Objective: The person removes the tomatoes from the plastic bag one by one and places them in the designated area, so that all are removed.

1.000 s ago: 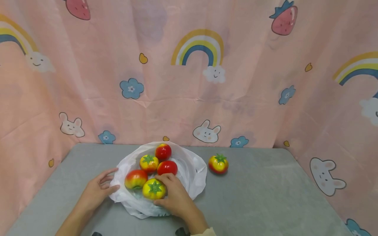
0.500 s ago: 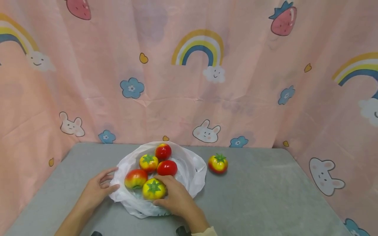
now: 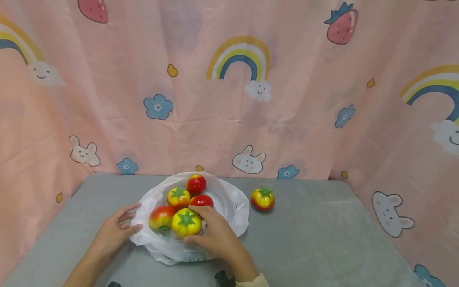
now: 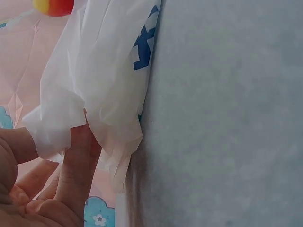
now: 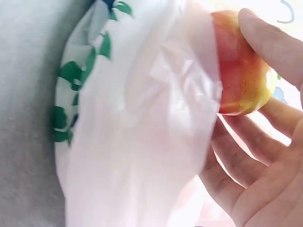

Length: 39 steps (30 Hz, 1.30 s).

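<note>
A white plastic bag lies on the grey table with its mouth spread wide. My left hand pinches its left rim; in the left wrist view the bag's edge sits between thumb and fingers. My right hand grips a yellow toy tomato with a green star-shaped top, at the bag's near side. In the right wrist view this tomato shows red and yellow, partly behind the bag's wall. Inside the bag lie a red-yellow tomato, a green-topped one and red ones.
Another green-topped toy tomato stands on the table, right of the bag. The grey tabletop reaches back to a pink patterned curtain. Dark wrist-camera parts show at the lower edge.
My right hand has raised the yellow tomato slightly, so it appears higher and larger. My left hand still holds the rim. The whole view has shifted a little.
</note>
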Each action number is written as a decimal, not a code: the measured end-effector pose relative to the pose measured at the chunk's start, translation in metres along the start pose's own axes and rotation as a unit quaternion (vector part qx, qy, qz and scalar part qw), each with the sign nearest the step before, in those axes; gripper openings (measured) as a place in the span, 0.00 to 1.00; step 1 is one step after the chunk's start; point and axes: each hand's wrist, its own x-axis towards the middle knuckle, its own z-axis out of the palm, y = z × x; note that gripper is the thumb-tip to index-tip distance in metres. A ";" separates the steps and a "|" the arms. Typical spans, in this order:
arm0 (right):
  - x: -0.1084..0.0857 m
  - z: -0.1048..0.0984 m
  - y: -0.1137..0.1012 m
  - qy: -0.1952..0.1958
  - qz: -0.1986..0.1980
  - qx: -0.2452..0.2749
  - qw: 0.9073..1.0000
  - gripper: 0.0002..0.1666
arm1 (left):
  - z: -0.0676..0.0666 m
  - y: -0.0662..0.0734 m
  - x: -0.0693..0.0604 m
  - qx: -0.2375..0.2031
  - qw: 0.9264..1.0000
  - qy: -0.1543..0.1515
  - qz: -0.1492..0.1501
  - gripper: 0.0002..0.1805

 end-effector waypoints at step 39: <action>-0.010 -0.032 0.000 0.028 0.031 -0.053 0.998 0.43 | 0.002 -0.003 -0.001 -0.008 1.000 0.006 0.014 0.39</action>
